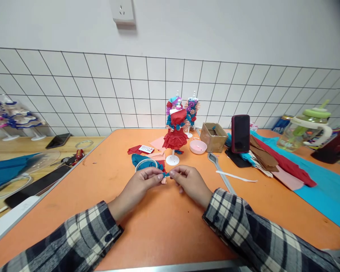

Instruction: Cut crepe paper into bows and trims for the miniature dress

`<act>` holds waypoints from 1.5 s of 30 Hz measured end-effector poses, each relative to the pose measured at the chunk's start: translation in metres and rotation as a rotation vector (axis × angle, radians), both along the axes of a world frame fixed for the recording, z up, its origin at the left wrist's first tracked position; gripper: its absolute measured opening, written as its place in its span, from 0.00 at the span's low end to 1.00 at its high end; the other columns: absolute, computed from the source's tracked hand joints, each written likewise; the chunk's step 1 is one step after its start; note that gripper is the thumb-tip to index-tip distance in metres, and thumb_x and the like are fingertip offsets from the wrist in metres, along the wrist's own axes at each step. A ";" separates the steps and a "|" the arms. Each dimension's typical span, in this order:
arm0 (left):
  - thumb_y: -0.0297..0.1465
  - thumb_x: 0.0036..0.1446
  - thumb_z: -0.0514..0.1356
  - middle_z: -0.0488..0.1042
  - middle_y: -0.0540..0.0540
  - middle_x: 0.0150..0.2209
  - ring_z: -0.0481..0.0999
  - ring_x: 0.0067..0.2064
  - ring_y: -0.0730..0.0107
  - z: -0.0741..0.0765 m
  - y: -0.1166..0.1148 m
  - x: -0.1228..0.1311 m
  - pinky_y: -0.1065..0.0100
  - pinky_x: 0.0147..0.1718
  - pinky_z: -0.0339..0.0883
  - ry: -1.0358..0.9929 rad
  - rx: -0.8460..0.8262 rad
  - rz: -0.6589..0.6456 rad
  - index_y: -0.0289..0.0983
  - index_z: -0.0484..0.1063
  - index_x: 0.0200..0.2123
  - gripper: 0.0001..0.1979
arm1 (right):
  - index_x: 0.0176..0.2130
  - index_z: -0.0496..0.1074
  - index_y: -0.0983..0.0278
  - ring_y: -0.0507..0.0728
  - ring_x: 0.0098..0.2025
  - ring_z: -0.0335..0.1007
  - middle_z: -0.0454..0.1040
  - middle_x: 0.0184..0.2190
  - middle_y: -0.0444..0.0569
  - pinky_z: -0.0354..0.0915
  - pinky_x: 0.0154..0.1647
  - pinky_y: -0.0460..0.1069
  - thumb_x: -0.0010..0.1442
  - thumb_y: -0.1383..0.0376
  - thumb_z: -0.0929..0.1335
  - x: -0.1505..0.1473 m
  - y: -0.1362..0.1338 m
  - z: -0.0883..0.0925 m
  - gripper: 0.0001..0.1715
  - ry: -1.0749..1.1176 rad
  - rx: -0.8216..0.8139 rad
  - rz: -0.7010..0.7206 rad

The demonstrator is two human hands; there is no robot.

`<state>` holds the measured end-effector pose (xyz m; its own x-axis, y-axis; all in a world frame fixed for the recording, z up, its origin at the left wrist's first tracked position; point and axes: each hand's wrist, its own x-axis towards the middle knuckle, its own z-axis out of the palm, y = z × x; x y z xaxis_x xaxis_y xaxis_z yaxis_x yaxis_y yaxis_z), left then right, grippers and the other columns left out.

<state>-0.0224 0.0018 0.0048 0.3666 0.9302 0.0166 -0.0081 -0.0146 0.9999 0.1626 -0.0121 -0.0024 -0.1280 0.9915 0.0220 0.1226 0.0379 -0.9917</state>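
My left hand (140, 186) and my right hand (188, 182) meet over the orange table (102, 196), fingertips pinched together on a small teal paper piece (166, 175). Both wrists wear plaid sleeves. Just behind my hands lies a clear tape roll (146, 164) on teal paper scraps. Further back stands a small mannequin with a red paper dress (175, 130) on a white stand, and a second decorated mannequin (192, 107) behind it.
A pink bowl (198, 146), a cardboard box (214, 136) and an upright red phone (240, 133) sit at the right rear. Teal, red and brown paper sheets (289, 166) cover the right side. A green-lidded bottle (306, 126) stands far right. Phones and keys lie on the left table.
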 end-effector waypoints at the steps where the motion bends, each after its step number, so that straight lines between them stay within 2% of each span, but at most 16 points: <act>1: 0.39 0.50 0.66 0.76 0.47 0.32 0.75 0.37 0.65 0.000 0.000 0.000 0.62 0.45 0.66 -0.008 -0.010 0.017 0.36 0.74 0.35 0.13 | 0.37 0.72 0.65 0.48 0.20 0.60 0.67 0.25 0.43 0.60 0.15 0.43 0.54 0.52 0.68 0.000 0.000 0.000 0.19 0.045 -0.009 0.003; 3: 0.39 0.49 0.67 0.76 0.47 0.33 0.76 0.38 0.65 -0.001 0.000 0.000 0.64 0.43 0.66 0.003 -0.014 0.055 0.36 0.73 0.35 0.14 | 0.40 0.72 0.64 0.49 0.24 0.64 0.69 0.30 0.45 0.62 0.14 0.42 0.54 0.51 0.68 0.000 -0.001 0.001 0.21 0.110 -0.026 0.012; 5: 0.38 0.49 0.67 0.77 0.47 0.33 0.76 0.38 0.66 -0.001 0.001 0.000 0.65 0.42 0.65 0.022 -0.017 0.065 0.36 0.73 0.36 0.14 | 0.39 0.71 0.64 0.49 0.25 0.64 0.69 0.31 0.45 0.62 0.14 0.41 0.52 0.52 0.69 -0.001 -0.002 0.001 0.20 0.125 -0.036 0.020; 10: 0.36 0.50 0.66 0.77 0.48 0.33 0.75 0.37 0.68 -0.001 0.001 -0.002 0.67 0.40 0.65 0.049 0.009 0.027 0.36 0.73 0.35 0.12 | 0.35 0.72 0.65 0.47 0.22 0.59 0.67 0.26 0.43 0.59 0.13 0.40 0.51 0.56 0.70 -0.004 -0.002 -0.002 0.15 0.056 -0.017 -0.015; 14: 0.36 0.50 0.66 0.76 0.47 0.37 0.75 0.40 0.65 0.004 0.000 -0.002 0.67 0.42 0.65 0.061 0.114 0.015 0.37 0.73 0.37 0.13 | 0.32 0.71 0.65 0.47 0.21 0.58 0.66 0.23 0.41 0.58 0.14 0.40 0.52 0.58 0.69 -0.005 -0.002 -0.001 0.13 0.055 -0.014 -0.014; 17: 0.38 0.49 0.66 0.76 0.47 0.33 0.74 0.36 0.66 0.009 -0.001 0.000 0.67 0.38 0.65 0.141 0.164 0.036 0.36 0.74 0.32 0.11 | 0.32 0.70 0.65 0.46 0.20 0.57 0.67 0.24 0.41 0.57 0.14 0.40 0.52 0.58 0.69 -0.006 -0.003 0.000 0.12 0.048 -0.005 0.006; 21: 0.38 0.49 0.65 0.74 0.49 0.28 0.71 0.32 0.69 0.009 0.000 0.002 0.68 0.35 0.64 0.177 0.127 0.062 0.36 0.74 0.28 0.11 | 0.32 0.71 0.65 0.47 0.22 0.59 0.67 0.25 0.41 0.60 0.17 0.41 0.52 0.58 0.69 -0.008 -0.003 -0.003 0.12 0.085 -0.008 -0.024; 26: 0.37 0.51 0.64 0.75 0.48 0.31 0.73 0.34 0.68 0.000 0.002 -0.002 0.68 0.37 0.65 0.127 0.046 -0.053 0.36 0.74 0.31 0.10 | 0.32 0.72 0.65 0.47 0.21 0.60 0.70 0.24 0.43 0.60 0.18 0.42 0.52 0.58 0.69 -0.007 -0.002 -0.005 0.12 0.046 -0.044 0.019; 29: 0.37 0.52 0.64 0.77 0.46 0.37 0.75 0.40 0.64 0.001 0.003 -0.003 0.65 0.41 0.66 0.142 0.099 -0.062 0.37 0.75 0.39 0.13 | 0.31 0.74 0.66 0.48 0.22 0.63 0.75 0.26 0.45 0.61 0.23 0.44 0.52 0.60 0.69 -0.006 -0.002 -0.005 0.10 -0.072 0.018 0.048; 33: 0.37 0.48 0.66 0.78 0.46 0.33 0.76 0.37 0.62 0.005 0.003 -0.002 0.64 0.40 0.67 0.261 0.154 -0.043 0.36 0.76 0.32 0.11 | 0.31 0.75 0.65 0.51 0.27 0.68 0.78 0.28 0.48 0.63 0.29 0.46 0.53 0.61 0.69 -0.004 -0.002 -0.005 0.10 -0.133 0.118 0.046; 36: 0.38 0.47 0.66 0.79 0.45 0.31 0.76 0.36 0.63 0.005 0.004 -0.002 0.64 0.39 0.67 0.290 0.114 -0.004 0.36 0.77 0.30 0.12 | 0.31 0.76 0.65 0.51 0.25 0.67 0.78 0.27 0.47 0.61 0.27 0.46 0.53 0.59 0.69 -0.004 -0.003 -0.004 0.11 -0.154 0.148 0.015; 40: 0.39 0.48 0.66 0.79 0.47 0.31 0.76 0.34 0.66 0.004 0.004 -0.002 0.67 0.37 0.66 0.243 0.092 0.021 0.36 0.77 0.30 0.11 | 0.30 0.75 0.65 0.49 0.20 0.60 0.73 0.22 0.44 0.55 0.21 0.45 0.53 0.56 0.70 -0.006 -0.004 -0.003 0.13 -0.181 0.142 -0.058; 45: 0.39 0.48 0.66 0.79 0.48 0.31 0.75 0.35 0.67 0.006 0.000 -0.001 0.68 0.38 0.66 0.163 0.082 0.060 0.37 0.77 0.31 0.11 | 0.30 0.74 0.64 0.49 0.21 0.61 0.69 0.20 0.42 0.55 0.22 0.44 0.53 0.54 0.69 -0.008 -0.006 -0.004 0.15 -0.226 0.134 -0.100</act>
